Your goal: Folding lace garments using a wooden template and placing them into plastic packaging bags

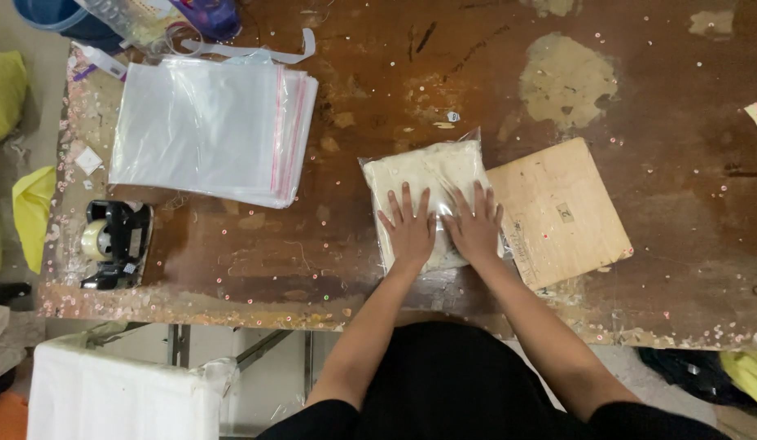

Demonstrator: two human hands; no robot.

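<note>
Both hands lie flat, fingers spread, palms down on a filled bag (431,175): the left hand (408,228) on its lower left part, the right hand (474,224) on its lower right, thumbs nearly meeting. Neither grasps anything; they press open on the glossy film. That bag is clear plastic, roughly rectangular, plump with pale cream cloth that wrinkles under the film, and it sits near the middle of the table (655,179).

Just beside it on the right, touching or slightly under its edge, lies a thin square board (561,212) of light wood, turned askew. Up left, well apart, rests a neat stack of flat bags (211,130), clear, with pink strips along their right edge. A black tape dispenser (114,243) stands near the left front corner.

Worn brown tabletop, scuffed, patched with bare tan spots and strewn with tiny sequins, is open between stack and bag and across the far right. Its front edge runs just below the wrists.
</note>
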